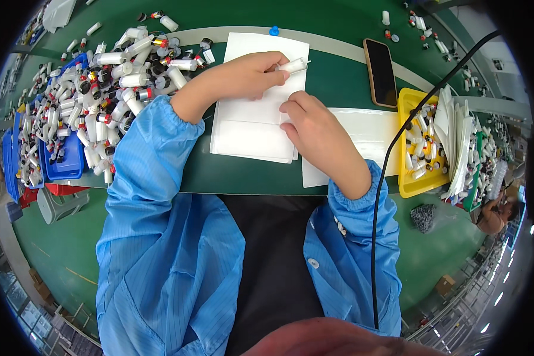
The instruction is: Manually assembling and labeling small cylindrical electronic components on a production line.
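Note:
My left hand (pixel 249 74) grips a small white cylindrical part (pixel 293 64) by its end, holding it over a stack of white sheets (pixel 252 127) on the green table (pixel 338 83). Just to the right, my right hand (pixel 314 127) rests on the edge of those sheets with its fingers curled, pressing on the paper. Both forearms wear blue sleeves. A second white sheet (pixel 368 133) lies under my right wrist.
A heap of white cylindrical parts (pixel 110 83) covers the table's left side, spilling over blue trays (pixel 65 166). A dark phone (pixel 380 72) lies at the back right. A yellow tray (pixel 418 142) with parts and white sheets stands at the right. A black cable (pixel 391 154) crosses it.

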Tool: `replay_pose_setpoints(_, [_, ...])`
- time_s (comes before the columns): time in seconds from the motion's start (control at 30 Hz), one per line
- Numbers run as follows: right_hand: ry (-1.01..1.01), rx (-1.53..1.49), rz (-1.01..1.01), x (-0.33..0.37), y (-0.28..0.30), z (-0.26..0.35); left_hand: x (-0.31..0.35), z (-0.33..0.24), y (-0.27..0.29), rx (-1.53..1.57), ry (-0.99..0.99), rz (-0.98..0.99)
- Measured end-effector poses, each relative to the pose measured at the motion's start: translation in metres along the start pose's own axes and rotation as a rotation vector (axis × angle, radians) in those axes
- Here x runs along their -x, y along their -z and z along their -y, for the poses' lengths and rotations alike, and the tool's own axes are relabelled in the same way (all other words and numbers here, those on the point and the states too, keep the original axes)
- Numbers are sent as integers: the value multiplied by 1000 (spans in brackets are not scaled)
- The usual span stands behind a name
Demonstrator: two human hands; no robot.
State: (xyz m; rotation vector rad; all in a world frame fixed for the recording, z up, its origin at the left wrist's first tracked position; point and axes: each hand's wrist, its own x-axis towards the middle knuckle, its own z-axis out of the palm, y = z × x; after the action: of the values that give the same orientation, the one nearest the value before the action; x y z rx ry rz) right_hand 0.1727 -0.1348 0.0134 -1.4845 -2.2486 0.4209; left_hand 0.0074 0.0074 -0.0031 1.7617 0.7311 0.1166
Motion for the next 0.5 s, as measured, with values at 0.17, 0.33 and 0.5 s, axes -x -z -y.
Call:
replay_pose_setpoints(0.17, [-18,-116,-10,0,-4,-6,1,1,-1,-47,-18,-5])
replay_pose_setpoints(0.33, [-28,-41,-105,9,-9,1,2,2,-3,-56,-18,-27])
replay_pose_setpoints(0.5, [-16,-67,-5,5,-3,0,1,6,-4,-66,-24,-19])
